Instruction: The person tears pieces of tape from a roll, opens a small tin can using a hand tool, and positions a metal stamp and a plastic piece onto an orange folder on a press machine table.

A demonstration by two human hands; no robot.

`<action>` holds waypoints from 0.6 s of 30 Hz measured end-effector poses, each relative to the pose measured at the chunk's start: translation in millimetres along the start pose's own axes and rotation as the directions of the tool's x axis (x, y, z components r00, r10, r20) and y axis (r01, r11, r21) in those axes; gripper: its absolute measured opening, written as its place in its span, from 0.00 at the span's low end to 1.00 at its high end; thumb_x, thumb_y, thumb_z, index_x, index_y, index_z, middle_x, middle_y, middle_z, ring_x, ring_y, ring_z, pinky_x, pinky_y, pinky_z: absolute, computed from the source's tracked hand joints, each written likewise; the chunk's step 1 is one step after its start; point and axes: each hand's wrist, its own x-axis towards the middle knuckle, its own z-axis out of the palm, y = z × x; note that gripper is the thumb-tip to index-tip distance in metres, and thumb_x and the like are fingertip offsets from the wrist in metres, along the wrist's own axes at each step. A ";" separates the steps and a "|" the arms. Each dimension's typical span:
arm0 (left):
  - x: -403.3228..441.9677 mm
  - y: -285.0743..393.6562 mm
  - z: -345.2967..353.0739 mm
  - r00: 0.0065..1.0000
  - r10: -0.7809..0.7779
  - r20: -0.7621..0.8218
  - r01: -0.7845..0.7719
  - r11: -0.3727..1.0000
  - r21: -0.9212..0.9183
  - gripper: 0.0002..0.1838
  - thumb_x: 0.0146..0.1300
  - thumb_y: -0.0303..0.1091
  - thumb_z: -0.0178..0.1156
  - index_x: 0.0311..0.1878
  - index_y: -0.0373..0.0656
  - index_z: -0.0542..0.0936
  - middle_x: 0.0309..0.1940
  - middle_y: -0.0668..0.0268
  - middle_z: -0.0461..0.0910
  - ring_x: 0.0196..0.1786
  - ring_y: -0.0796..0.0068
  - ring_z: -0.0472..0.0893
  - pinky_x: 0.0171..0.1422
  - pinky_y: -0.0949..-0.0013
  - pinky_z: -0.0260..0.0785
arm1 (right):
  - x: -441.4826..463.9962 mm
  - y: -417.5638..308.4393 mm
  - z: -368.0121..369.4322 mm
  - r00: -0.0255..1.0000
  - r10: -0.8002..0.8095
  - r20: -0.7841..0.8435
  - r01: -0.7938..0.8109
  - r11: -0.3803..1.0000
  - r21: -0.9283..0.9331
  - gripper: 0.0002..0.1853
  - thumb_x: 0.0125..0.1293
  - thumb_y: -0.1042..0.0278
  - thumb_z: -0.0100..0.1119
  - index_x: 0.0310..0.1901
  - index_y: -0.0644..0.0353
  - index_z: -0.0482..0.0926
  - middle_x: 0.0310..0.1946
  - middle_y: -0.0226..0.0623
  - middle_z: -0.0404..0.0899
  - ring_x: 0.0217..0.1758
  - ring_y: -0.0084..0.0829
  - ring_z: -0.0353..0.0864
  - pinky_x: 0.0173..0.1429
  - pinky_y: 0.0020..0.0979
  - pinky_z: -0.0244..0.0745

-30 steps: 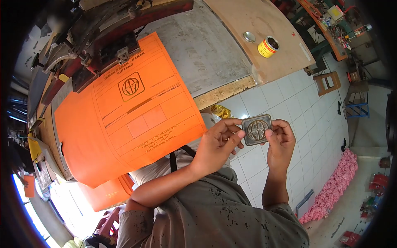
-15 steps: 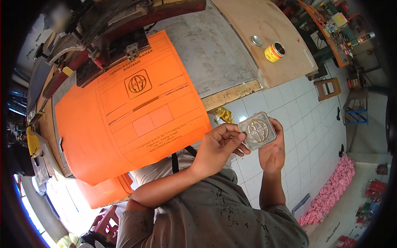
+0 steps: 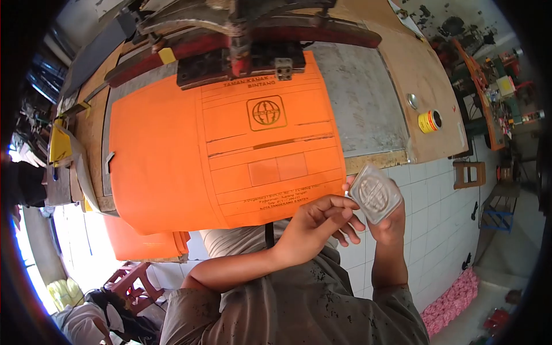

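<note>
My right hand grips a square greyish stamping die from behind, its face turned up toward me. The die bears a raised round emblem inside a rounded border. Close to its left edge is my left hand, fingers loosely curled and apart; whether a fingertip touches the die I cannot tell. An orange printed folder sheet lies spread on the bench to the left, with a similar round emblem in gold-brown near its top.
A press with a dark head stands over the sheet's far edge. On the brown board to the right are a yellow tin and a round metal lid. More orange sheets are stacked at lower left. White tiled floor lies to the right.
The view has swung left, so the bench appears further right. The die has tilted in my right hand, and my left thumb has drawn back from its face.
</note>
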 end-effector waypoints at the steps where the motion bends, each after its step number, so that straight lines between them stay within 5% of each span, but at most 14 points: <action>1: -7.4 7.7 0.0 1.000 0.008 -0.017 -0.008 1.000 0.027 0.15 0.90 0.39 0.55 0.62 0.35 0.80 0.40 0.62 0.89 0.40 0.74 0.90 0.45 0.72 0.81 | 8.9 -2.2 2.5 0.998 -0.048 0.050 0.053 0.994 -0.094 0.52 0.69 0.37 0.79 0.78 0.72 0.66 0.76 0.63 0.75 0.77 0.55 0.80 0.78 0.53 0.80; 5: -41.6 25.3 -30.9 0.993 -0.041 0.110 0.019 0.979 0.201 0.16 0.90 0.40 0.55 0.57 0.35 0.84 0.31 0.67 0.85 0.34 0.79 0.86 0.41 0.74 0.77 | 34.2 6.0 3.9 0.986 0.069 0.153 -0.113 0.947 0.302 0.50 0.83 0.31 0.55 0.87 0.66 0.56 0.81 0.66 0.67 0.83 0.59 0.73 0.82 0.49 0.75; 11: -86.3 35.4 -67.5 0.966 -0.135 0.220 -0.017 0.818 0.575 0.17 0.90 0.39 0.54 0.55 0.36 0.87 0.26 0.70 0.83 0.30 0.83 0.82 0.38 0.74 0.75 | 49.0 18.5 7.4 0.964 0.102 0.244 -0.206 0.867 0.454 0.43 0.88 0.35 0.47 0.87 0.63 0.57 0.83 0.66 0.65 0.86 0.59 0.68 0.83 0.50 0.71; 14: -100.5 20.4 -73.7 0.991 -0.127 -0.030 0.122 0.815 0.566 0.17 0.90 0.38 0.54 0.53 0.37 0.88 0.26 0.69 0.83 0.29 0.82 0.81 0.38 0.72 0.75 | 51.2 17.7 10.0 0.959 0.121 0.257 -0.231 0.860 0.455 0.43 0.88 0.34 0.45 0.87 0.63 0.58 0.82 0.66 0.66 0.85 0.59 0.69 0.82 0.49 0.72; 18: -112.7 13.8 -103.1 0.968 -0.191 -0.164 0.252 0.749 0.613 0.15 0.89 0.35 0.55 0.51 0.37 0.89 0.27 0.69 0.85 0.30 0.81 0.83 0.39 0.72 0.77 | 53.6 17.9 14.3 0.956 0.135 0.262 -0.239 0.873 0.424 0.43 0.88 0.33 0.45 0.87 0.63 0.58 0.82 0.65 0.67 0.84 0.57 0.71 0.81 0.48 0.73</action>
